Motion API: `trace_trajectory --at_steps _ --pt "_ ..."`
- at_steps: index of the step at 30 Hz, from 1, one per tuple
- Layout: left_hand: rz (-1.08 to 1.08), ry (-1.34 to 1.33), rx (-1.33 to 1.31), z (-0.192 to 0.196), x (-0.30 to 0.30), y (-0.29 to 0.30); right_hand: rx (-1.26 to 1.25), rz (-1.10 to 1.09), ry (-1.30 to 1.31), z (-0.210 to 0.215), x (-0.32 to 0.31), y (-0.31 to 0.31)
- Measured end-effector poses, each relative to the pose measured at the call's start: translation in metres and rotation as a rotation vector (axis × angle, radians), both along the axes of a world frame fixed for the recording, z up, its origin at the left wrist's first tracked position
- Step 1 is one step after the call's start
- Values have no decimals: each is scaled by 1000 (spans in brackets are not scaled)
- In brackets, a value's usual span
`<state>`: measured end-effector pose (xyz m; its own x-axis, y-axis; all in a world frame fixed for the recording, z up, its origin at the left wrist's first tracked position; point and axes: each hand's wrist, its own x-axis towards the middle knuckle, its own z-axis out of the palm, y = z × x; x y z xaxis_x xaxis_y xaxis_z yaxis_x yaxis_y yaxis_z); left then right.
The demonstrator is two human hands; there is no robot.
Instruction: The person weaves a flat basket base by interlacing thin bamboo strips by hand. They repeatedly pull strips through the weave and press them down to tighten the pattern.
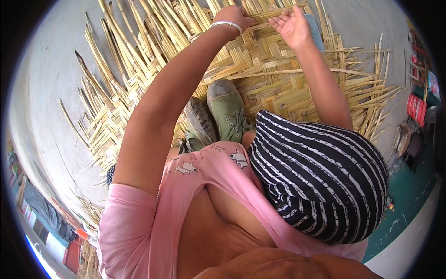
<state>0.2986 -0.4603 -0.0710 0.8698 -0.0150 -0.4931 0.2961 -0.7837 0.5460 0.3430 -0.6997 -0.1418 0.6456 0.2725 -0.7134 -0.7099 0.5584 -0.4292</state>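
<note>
A half-woven mat of flat yellow cane strips (260,69) lies on the grey floor, with loose strip ends fanning out around it. My left hand (234,16), a silver bangle on its wrist, is closed on one loose strip (278,11) at the top of the mat. My right hand (293,25) is right beside it, palm up, fingers pinching the same strip. Both arms reach forward over my knee in black-and-white striped cloth (320,176). My feet in green canvas shoes (227,111) rest on the mat.
Grey concrete floor (51,69) surrounds the mat. A blue object (316,30) lies under my right hand. Red containers (416,108) and clutter stand at the right edge, beside a green floor patch (409,195). More loose strips lie at lower left (88,209).
</note>
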Motion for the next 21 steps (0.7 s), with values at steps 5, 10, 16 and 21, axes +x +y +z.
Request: trace_trajectory --at_steps 5,10,16,21 --pt "243 -101 -48 6 -13 -2 -196 250 -90 4 34 28" --pt "500 -160 -99 11 -18 -10 -475 690 -447 -23 71 42" --pt "622 -169 -186 23 -20 -10 -1175 1132 -770 15 82 85" --pt "726 -128 -295 13 -21 -11 -1007 921 -775 -13 84 77"
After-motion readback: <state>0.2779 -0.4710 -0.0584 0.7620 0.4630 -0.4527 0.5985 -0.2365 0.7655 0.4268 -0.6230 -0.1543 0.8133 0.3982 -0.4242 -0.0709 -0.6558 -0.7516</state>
